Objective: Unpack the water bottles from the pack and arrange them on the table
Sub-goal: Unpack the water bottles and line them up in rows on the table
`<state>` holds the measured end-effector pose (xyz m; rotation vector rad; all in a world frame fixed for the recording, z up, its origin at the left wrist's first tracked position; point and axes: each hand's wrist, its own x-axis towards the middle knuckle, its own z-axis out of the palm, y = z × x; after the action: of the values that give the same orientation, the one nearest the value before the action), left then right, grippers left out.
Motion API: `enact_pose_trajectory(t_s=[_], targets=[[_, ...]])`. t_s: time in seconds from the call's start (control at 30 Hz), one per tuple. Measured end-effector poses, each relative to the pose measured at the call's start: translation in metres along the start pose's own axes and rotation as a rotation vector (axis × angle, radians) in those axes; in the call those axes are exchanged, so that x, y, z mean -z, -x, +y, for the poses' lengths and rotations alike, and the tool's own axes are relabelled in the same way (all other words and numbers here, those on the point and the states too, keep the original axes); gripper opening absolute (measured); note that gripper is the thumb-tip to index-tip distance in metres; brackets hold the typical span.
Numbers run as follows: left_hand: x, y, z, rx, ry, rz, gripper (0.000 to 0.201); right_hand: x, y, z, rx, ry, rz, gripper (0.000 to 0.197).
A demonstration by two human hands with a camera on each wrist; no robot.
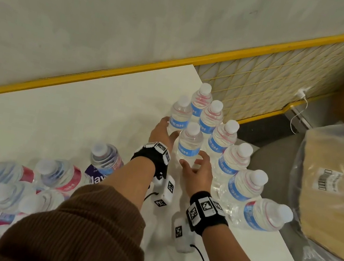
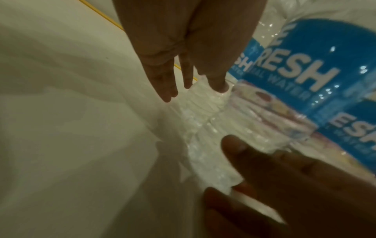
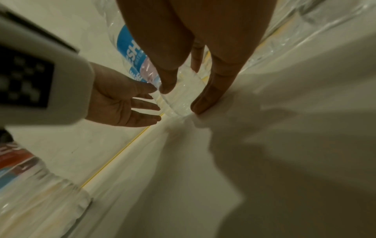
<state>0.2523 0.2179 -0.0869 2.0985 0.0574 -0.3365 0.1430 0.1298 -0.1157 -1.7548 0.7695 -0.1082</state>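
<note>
Straight, relaxed fingers of the right hand touch the base of an upright blue-labelled water bottle on the white table; the left hand, open too, flanks it beside the bottle row.

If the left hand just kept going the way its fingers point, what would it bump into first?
Most likely the far blue-labelled bottle: the left hand already reaches its base, fingers straight. Contact itself is hard to confirm.

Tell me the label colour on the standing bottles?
Blue with white lettering on the standing bottles; clearest in the left wrist view.
</note>
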Motion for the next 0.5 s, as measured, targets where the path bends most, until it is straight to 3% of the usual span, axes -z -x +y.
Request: enact_pose_trajectory(t_s=[0.17,0.5], targets=[[0.003,-0.009,-0.001,-0.080,0.011,0.013,0.075,-0.008,-0.009,-0.002,0.023,0.004,0.018,0.063],[-0.003,-0.021,-0.008,-0.123,-0.012,-0.013,0.070,-0.015,-0.013,0.000,0.034,0.039,0.044,0.064]])
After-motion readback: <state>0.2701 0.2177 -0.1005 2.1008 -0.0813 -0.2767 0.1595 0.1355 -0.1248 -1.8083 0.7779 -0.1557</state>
